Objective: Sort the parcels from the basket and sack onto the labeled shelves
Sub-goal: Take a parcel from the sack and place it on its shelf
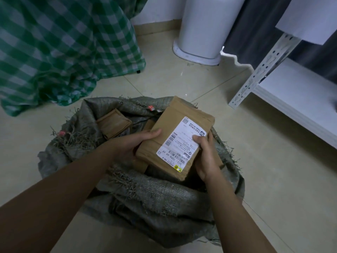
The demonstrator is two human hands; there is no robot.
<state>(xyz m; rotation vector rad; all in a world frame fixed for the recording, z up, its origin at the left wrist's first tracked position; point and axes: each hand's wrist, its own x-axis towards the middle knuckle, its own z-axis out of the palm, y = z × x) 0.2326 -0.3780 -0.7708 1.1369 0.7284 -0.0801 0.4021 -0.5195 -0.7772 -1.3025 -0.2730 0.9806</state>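
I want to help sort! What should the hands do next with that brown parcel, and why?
Probably lift the parcel clear of the sack and carry it toward the white shelf on the right. The left hand and right hand already grip its sides, it sits above the sack's mouth, and its label faces up, readable for choosing a shelf.

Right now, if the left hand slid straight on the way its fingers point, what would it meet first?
The parcel it already grips: the left hand points right, its fingers against the parcel's left edge. Beyond that lies the right hand on the far edge.
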